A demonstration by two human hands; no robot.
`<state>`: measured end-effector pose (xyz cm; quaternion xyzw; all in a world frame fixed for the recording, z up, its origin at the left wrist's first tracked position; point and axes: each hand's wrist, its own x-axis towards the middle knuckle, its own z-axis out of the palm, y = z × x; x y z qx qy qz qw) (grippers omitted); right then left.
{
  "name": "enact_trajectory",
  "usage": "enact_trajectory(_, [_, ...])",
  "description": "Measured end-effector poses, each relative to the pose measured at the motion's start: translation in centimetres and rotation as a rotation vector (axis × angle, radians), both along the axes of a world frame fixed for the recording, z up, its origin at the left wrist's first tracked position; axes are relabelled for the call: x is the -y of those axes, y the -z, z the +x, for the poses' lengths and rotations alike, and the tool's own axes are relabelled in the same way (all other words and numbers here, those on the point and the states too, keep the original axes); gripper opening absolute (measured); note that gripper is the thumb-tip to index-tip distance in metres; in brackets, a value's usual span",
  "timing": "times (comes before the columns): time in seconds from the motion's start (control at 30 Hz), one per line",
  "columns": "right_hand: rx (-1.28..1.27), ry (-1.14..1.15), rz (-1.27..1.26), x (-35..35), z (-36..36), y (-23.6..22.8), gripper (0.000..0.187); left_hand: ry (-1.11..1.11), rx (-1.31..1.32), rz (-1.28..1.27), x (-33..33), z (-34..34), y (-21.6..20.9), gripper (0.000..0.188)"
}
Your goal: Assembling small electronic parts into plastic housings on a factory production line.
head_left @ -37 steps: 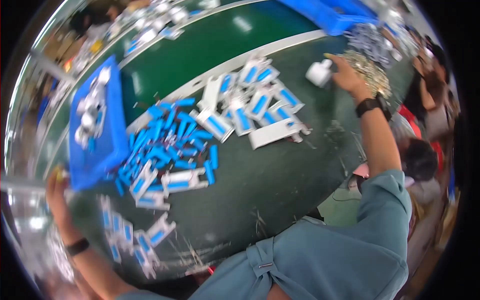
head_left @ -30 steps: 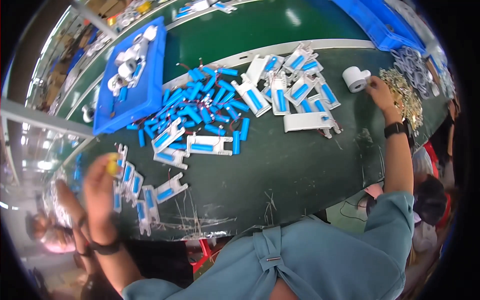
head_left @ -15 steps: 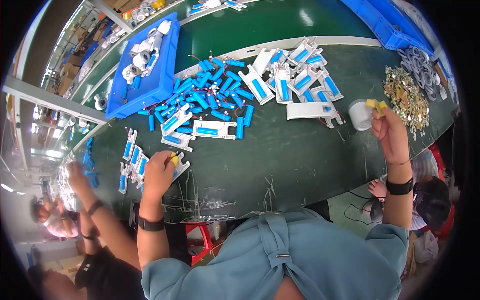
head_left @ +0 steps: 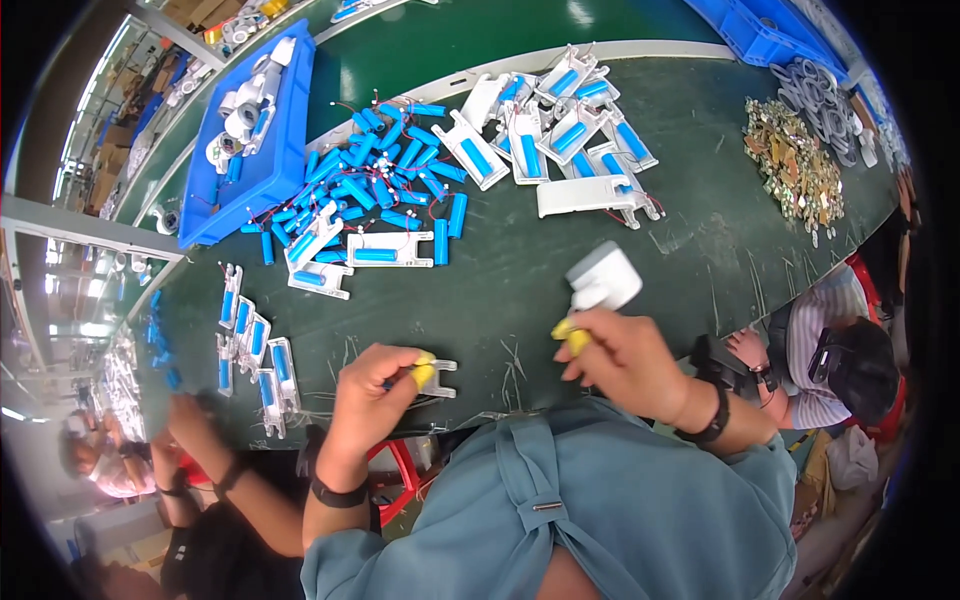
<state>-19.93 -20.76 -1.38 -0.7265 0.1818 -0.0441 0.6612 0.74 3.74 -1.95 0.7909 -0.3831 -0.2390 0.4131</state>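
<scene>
Shifted since half a second ago, head view: your right hand (head_left: 640,365) with the white cup-shaped piece (head_left: 607,277), from the right of the tabletop (head_left: 500,300) toward its middle; your left hand (head_left: 372,402), rightward with a white tray (head_left: 438,388). Cup-shaped piece: smooth, rounded, narrow-necked. Tray: flat, plastic-looking, pronged at one end. Tabletop: dark green, scratched near you. Blue cylinders (head_left: 355,190): smooth, heaped, thin red leads. Grip, right: thumb and fingers, in yellow fingertip covers (head_left: 577,341), drawn together on the piece's neck. Grip, left: thumb and forefinger clamped on the tray, near the table's front edge. Hidden: much of the tray, behind your left fingers; the neck's end, behind your right. Blurred: the cup-shaped piece's outline.
</scene>
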Motion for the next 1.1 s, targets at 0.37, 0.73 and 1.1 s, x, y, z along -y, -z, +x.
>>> enact_trajectory(0.37, [-0.145,-0.051,0.664,-1.9,2.0,1.3,0.030,0.167,-0.292,-0.021,4.7,-2.7,0.0,0.019])
enact_trajectory(0.73, [-0.139,-0.053,0.622,-2.7,1.7,1.8,0.018,0.141,-0.347,-0.155,5.5,-4.0,1.0,0.019])
enact_trajectory(1.1, [-0.106,-0.090,0.525,-2.7,1.6,2.1,0.014,0.064,-0.478,-0.001,6.0,-4.2,0.3,0.020])
